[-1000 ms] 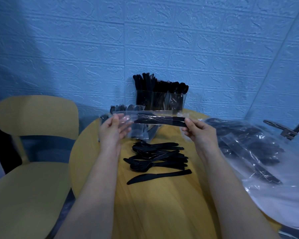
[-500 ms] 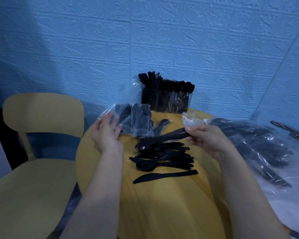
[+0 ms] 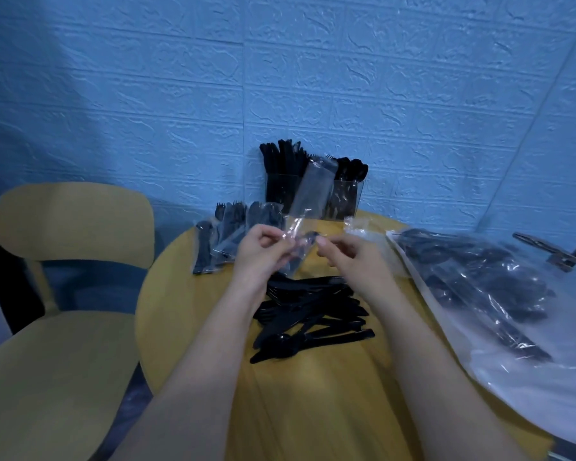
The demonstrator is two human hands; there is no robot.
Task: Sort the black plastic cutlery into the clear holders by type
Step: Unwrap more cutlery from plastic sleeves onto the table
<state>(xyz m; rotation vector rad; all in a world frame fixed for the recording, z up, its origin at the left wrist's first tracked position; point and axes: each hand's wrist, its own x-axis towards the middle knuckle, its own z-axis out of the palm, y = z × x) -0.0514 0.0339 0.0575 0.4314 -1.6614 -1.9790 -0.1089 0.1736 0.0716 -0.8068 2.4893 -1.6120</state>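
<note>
Both hands up over the table [image 3: 313,410]: the left hand [image 3: 263,251] pinches a clear wrapper [image 3: 308,191], the right hand [image 3: 346,257] pinches its lower end, where something dark sits, too blurred to name. Light, crinkly, slippery film, I'd say; best gripped at the edge. Loose cutlery [image 3: 310,314] lies below; holders [image 3: 313,191] stand behind, half hidden.

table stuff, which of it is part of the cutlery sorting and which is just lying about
Part of the job:
- clear holders at the back
- loose cutlery pile
- wrapped packets
- big bag of cutlery
- clear wrapper, pinched by left hand and right hand

Lying about:
- torn wrapper scrap
- yellow chair
- metal bracket
</note>
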